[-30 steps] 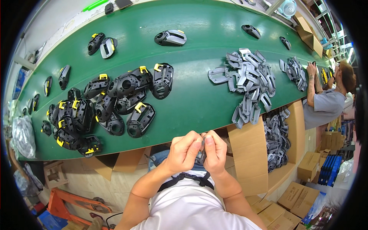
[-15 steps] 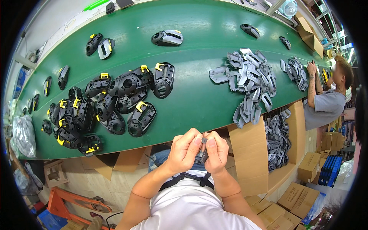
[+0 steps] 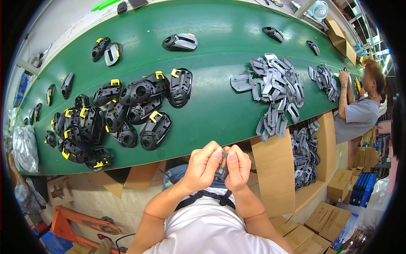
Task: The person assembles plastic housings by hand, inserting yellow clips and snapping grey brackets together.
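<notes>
In front of my waist, by the near edge of the green bench, my left hand (image 3: pixel 204 167) and my right hand (image 3: pixel 237 169) pinch a small grey plastic part (image 3: pixel 224 172) between thumbs and fingers. Most of it is hidden by the fingers. To the left of my hands lies a heap of black plastic housings (image 3: pixel 139 93) with yellow clips, the closest one (image 3: pixel 155 130) lying flat. A pile of grey plastic trim frames (image 3: pixel 277 82) sits on the bench to the right.
Along the bench's far strip (image 3: pixel 228 38) stand spaced housings, some with grey trim fitted (image 3: pixel 180 42). An open carton (image 3: pixel 272 173) of grey trims stands to my right. Beyond it a co-worker (image 3: pixel 359 110) works at the bench. An orange pallet jack (image 3: pixel 80 224) is at lower left.
The spaced housings on the far strip have slid slightly left. Both my hands stay almost still, gripping the same grey part.
</notes>
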### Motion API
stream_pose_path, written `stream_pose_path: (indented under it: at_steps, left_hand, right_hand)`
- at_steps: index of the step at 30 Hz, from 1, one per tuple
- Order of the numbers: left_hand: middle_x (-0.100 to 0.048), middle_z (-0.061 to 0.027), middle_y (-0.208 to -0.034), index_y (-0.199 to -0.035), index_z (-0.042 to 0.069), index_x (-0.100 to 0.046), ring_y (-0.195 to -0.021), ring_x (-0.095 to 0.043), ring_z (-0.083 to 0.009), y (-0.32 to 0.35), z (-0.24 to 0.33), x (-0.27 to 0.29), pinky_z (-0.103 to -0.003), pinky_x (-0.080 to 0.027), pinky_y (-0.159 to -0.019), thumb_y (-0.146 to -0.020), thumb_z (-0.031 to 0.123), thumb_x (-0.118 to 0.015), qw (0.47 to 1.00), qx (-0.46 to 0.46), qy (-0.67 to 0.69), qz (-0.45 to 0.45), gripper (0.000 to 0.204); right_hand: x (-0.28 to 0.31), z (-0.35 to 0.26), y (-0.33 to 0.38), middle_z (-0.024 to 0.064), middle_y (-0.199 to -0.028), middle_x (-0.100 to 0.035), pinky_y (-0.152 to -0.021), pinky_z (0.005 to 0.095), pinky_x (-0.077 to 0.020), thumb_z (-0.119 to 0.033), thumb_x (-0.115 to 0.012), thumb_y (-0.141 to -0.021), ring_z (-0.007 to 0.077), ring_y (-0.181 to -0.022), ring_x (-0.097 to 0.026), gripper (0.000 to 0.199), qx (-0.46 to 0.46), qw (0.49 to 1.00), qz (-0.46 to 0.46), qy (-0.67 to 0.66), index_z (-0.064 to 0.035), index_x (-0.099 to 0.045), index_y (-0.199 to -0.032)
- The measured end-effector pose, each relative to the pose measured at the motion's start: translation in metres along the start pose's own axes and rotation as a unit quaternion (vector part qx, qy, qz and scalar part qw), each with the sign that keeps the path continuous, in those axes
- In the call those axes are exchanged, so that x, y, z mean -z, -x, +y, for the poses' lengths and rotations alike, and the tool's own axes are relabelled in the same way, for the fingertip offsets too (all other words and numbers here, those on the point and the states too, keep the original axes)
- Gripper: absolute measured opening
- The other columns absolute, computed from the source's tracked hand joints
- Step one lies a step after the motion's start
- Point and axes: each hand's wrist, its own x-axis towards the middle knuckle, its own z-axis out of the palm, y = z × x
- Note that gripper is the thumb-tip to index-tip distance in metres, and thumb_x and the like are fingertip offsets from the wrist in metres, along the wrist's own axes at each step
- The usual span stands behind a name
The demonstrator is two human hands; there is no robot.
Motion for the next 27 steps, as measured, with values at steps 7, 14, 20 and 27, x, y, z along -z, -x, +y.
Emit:
stream_pose_path:
  at_steps: [7,14,20,27]
  left_hand:
    - [-0.049,-0.0039,-0.057,-0.076,0.001,-0.048,-0.047,-0.043,-0.0106,0.001,0.001,0.005,-0.025,-0.034,-0.045,-0.095,0.012,-0.045,0.999,-0.011,-0.046,-0.004,0.023]
    - [-0.045,-0.0024,-0.054,-0.073,0.0,-0.046,-0.043,-0.039,-0.0106,-0.001,-0.02,-0.002,-0.025,-0.032,-0.042,-0.097,0.013,-0.043,0.97,-0.196,-0.145,0.025,0.027]
    - [-0.046,-0.0013,-0.055,-0.073,0.001,-0.046,-0.044,-0.038,-0.0072,0.002,-0.023,-0.008,-0.023,-0.031,-0.041,-0.098,0.018,-0.042,0.997,-0.063,-0.027,0.041,0.031]
    - [-0.047,-0.0019,-0.055,-0.073,0.001,-0.047,-0.045,-0.04,-0.0084,0.003,-0.01,-0.006,-0.025,-0.033,-0.045,-0.098,0.015,-0.042,0.999,0.001,0.035,0.012,0.029]
  right_hand:
    - [-0.001,0.0,0.0,0.0043,-0.057,-0.043,-0.047,0.0261,-0.0307,-0.015,-0.043,-0.096,0.011,-0.05,-0.037,0.032,-0.005,1.0,-0.003,0.005,-0.0014,-0.042,-0.068]
    - [0.005,0.005,0.001,0.0031,-0.058,-0.043,-0.047,0.0262,-0.0304,-0.015,-0.042,-0.097,0.0103,-0.051,-0.036,0.031,-0.062,0.995,-0.021,0.075,-0.0013,-0.043,-0.07]
    - [0.006,0.008,0.004,0.0036,-0.06,-0.045,-0.05,0.0246,-0.0319,-0.017,-0.041,-0.097,0.0093,-0.055,-0.039,0.033,-0.048,0.998,0.02,-0.025,-0.0009,-0.043,-0.069]
    - [0.007,-0.006,0.002,0.0046,-0.06,-0.046,-0.049,0.0258,-0.0326,-0.018,-0.042,-0.097,0.0106,-0.053,-0.039,0.034,-0.021,1.0,-0.018,0.001,-0.0009,-0.044,-0.068]
